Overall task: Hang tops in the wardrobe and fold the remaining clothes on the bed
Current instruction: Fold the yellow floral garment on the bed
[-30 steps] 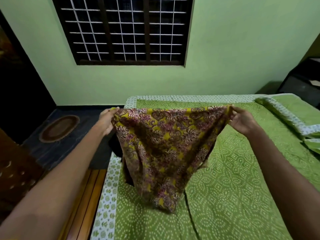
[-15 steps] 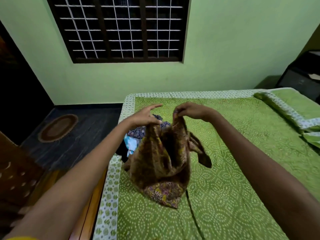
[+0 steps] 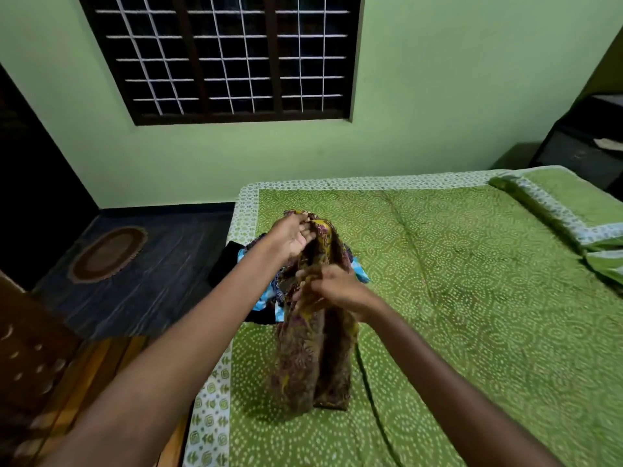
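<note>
My left hand (image 3: 292, 238) and right hand (image 3: 332, 287) both grip the bunched floral cloth (image 3: 312, 358), hanging onto the bed (image 3: 472, 298) near its left edge.

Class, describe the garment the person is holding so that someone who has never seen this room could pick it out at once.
Start at the green patterned bed below the barred window. Near its left edge, both hands hold up one garment, its lower end resting on the bedspread. Its brown and mustard floral print sets it apart from the blue and black clothes heaped behind it.
</note>
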Demonstrator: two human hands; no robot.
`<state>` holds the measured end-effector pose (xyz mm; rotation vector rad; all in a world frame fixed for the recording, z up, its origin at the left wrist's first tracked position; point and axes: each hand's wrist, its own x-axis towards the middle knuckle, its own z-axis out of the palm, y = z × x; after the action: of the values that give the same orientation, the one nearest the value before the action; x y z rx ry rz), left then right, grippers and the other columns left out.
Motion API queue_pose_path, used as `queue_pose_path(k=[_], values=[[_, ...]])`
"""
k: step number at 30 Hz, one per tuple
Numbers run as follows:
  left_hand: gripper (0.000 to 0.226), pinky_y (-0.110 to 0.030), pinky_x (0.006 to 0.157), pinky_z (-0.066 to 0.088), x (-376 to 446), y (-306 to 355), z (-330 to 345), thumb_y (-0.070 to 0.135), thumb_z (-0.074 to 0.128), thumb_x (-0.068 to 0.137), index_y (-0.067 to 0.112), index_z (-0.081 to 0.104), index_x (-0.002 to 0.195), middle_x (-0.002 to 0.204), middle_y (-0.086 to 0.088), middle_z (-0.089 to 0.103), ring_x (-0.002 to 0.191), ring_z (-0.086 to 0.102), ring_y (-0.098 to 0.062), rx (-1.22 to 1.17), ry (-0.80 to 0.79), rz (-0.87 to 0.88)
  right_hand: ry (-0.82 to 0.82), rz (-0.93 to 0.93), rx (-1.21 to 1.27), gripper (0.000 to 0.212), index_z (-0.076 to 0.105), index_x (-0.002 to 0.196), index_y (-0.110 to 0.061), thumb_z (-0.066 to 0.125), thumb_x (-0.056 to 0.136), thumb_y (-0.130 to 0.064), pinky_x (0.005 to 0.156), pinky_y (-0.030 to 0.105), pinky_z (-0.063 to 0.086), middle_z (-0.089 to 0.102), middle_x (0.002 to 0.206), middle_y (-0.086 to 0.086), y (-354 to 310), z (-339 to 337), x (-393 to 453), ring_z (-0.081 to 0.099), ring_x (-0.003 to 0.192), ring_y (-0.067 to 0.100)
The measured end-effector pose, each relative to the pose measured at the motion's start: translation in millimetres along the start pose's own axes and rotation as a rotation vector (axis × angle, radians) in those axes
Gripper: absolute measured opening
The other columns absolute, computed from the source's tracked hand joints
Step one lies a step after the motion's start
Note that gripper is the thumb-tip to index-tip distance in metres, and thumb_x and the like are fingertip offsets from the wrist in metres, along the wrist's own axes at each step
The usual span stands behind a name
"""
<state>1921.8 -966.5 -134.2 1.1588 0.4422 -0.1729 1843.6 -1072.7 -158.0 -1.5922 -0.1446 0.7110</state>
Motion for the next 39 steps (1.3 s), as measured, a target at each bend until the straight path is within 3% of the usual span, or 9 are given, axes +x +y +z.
queue_pose_path(k=[5,9,13,17,21,24,31,35,39], values=[[0.022,-0.027,0.079,0.051,-8.0,2.5,4.2,0.013,0.031,0.103,0.006,0.05,0.093,0.086,-0.015,0.047,0.073,0.061,-0.022,-0.122,-0.013,-0.007,0.563,-0.186,0.173,0.018,0.047,0.105,-0.012,0.047,0.094,0.001,0.05,0.025,0.048,0.061,0.075,0.005,21.8,-12.4,34.8,0.059,0.048,0.011],[0.022,-0.037,0.103,0.041,-9.9,-1.4,-2.0,0.014,0.034,0.102,0.008,0.045,0.084,0.081,-0.017,0.053,0.066,0.057,-0.024,-0.2,-0.018,-0.006,0.803,-0.377,0.205,0.008,0.059,0.089,-0.018,0.059,0.09,-0.009,0.077,0.037,0.051,0.066,0.082,-0.001,20.0,-14.9,32.0,0.062,0.076,0.015],[0.029,-0.028,0.067,0.059,-24.1,-1.4,-10.2,0.017,0.029,0.104,0.0,0.038,0.126,0.091,-0.034,0.066,0.055,0.069,-0.026,-0.134,-0.218,-0.068,0.469,-0.386,0.766,0.035,0.052,0.118,-0.012,0.06,0.089,-0.03,0.079,0.027,0.052,0.065,0.107,0.003,1.4,-26.6,39.2,0.062,0.099,0.017],[0.02,-0.022,0.041,0.048,-24.8,3.1,-28.3,0.026,0.039,0.102,0.014,0.044,0.087,0.064,-0.014,0.062,0.044,0.06,-0.015,0.443,-0.117,0.098,0.465,-0.223,0.626,0.03,0.042,0.108,-0.018,0.06,0.088,-0.006,0.058,0.028,0.045,0.059,0.085,0.004,-8.7,-47.8,48.0,0.055,0.072,0.015],[0.027,-0.026,0.055,0.041,4.6,20.5,-79.6,0.027,0.047,0.097,0.016,0.055,0.073,0.07,-0.006,0.053,0.061,0.05,-0.017,0.724,0.225,0.342,0.458,-0.122,0.532,0.015,0.051,0.084,-0.011,0.051,0.09,0.002,0.048,0.021,0.045,0.059,0.053,-0.003,-19.2,-96.6,35.4,0.055,0.045,0.009],[0.025,-0.031,0.065,0.046,16.2,24.9,-126.0,0.025,0.052,0.092,0.015,0.059,0.07,0.08,-0.011,0.057,0.075,0.054,-0.018,0.811,0.347,0.273,0.465,-0.041,0.356,0.018,0.054,0.079,-0.005,0.045,0.092,0.002,0.05,0.02,0.052,0.063,0.052,-0.001,-24.0,-138.3,17.5,0.061,0.047,0.009],[0.034,-0.02,0.054,0.04,7.2,45.8,-177.1,0.026,0.05,0.097,0.017,0.061,0.066,0.06,0.001,0.052,0.056,0.044,-0.009,0.569,0.235,0.084,0.464,-0.126,0.509,0.028,0.064,0.068,-0.005,0.049,0.091,0.001,0.05,0.016,0.052,0.066,0.054,0.0,-37.2,-197.2,-15.1,0.063,0.047,0.006],[0.016,-0.024,0.076,0.039,15.3,40.1,-174.6,0.023,0.049,0.098,0.021,0.061,0.088,0.08,0.009,0.066,0.083,0.054,-0.01,0.374,0.212,0.225,0.311,-0.167,0.575,0.013,0.071,0.061,-0.015,0.079,0.053,-0.018,0.048,0.014,0.05,0.067,0.055,-0.006,-19.1,-190.0,-15.7,0.063,0.049,0.002],[0.014,-0.019,0.07,0.042,21.7,36.5,-169.2,0.016,0.055,0.094,0.008,0.065,0.092,0.097,-0.005,0.061,0.095,0.051,-0.014,0.452,0.35,0.305,0.429,-0.014,0.425,0.04,0.069,0.063,-0.008,0.046,0.094,-0.005,0.049,0.018,0.053,0.069,0.058,0.002,-14.9,-197.8,-2.0,0.065,0.05,0.008]])
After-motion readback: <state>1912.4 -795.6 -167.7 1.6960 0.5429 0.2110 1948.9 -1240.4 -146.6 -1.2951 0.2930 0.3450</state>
